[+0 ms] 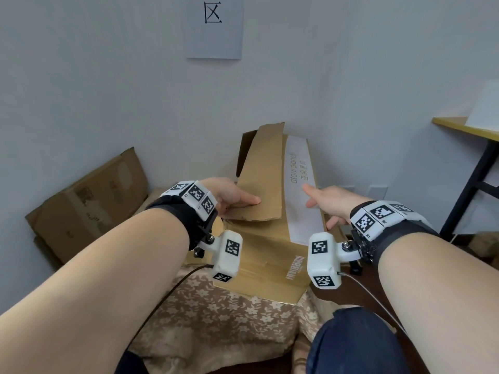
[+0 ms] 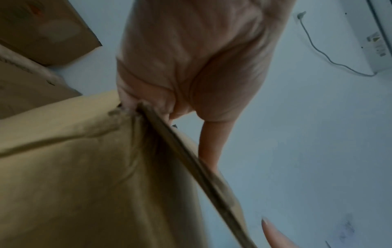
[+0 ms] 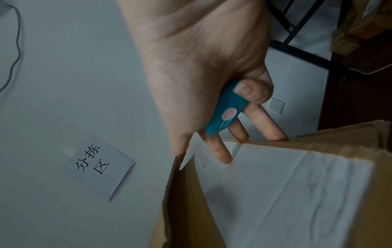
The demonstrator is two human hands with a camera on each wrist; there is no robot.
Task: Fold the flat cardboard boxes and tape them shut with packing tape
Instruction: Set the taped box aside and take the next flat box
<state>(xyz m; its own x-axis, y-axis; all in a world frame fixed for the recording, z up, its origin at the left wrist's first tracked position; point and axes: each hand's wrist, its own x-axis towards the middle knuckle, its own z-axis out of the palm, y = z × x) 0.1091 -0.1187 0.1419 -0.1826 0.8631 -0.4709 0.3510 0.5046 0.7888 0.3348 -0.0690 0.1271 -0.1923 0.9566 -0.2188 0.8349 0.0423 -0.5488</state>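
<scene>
My left hand (image 1: 226, 195) pinches the cardboard box (image 1: 272, 211) flap; my right hand (image 1: 328, 203) clamps a blue tool (image 3: 226, 109), fingers on the box.

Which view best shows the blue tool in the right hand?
The right wrist view: the blue tool lies in the palm of the right hand, its little finger curled round it. In the head view the hand hides it; the left wrist view misses it.

Leaning flat cardboard (image 1: 89, 203) blocks the left; table frame (image 1: 469, 182) hems the right.
</scene>
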